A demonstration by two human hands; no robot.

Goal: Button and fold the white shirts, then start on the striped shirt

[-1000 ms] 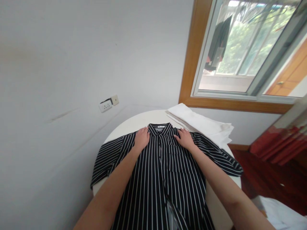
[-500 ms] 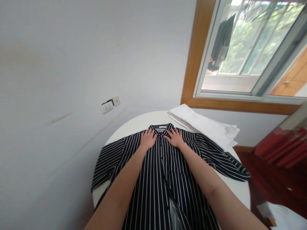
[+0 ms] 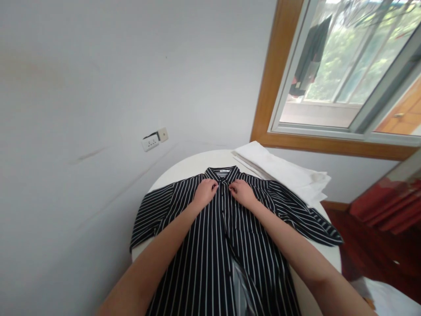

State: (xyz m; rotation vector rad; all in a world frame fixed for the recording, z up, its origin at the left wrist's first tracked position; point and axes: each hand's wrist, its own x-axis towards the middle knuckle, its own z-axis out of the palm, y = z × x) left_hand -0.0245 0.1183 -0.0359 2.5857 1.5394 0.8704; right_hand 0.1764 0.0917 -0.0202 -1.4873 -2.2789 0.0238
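A black shirt [image 3: 210, 245] with white stripes lies front up, its sleeves spread to both sides. Its collar [image 3: 226, 174] points away from me, with a small white label inside. Just below the collar on the left, my left hand [image 3: 205, 191] is closed, fingers curled toward the thumb on the shirt front. My right hand [image 3: 242, 192] mirrors it on the other side of the button strip, also closed in a pinch at the fabric. The fingertips are partly hidden. Lower down, the shirt front parts and shows its lighter inside.
Beneath the shirt is a round white table [image 3: 179, 170], close to the wall. A folded white cloth [image 3: 283, 169] lies at its far right edge. A socket [image 3: 151, 142] sits on the wall, and a wood-framed window [image 3: 261, 114] is at the right. White material [image 3: 391, 298] shows low at right.
Both hands were spread flat beside the collar; now their fingers are curled in, slightly lower on the shirt front. The collar shows more fully. The view has shifted a little.
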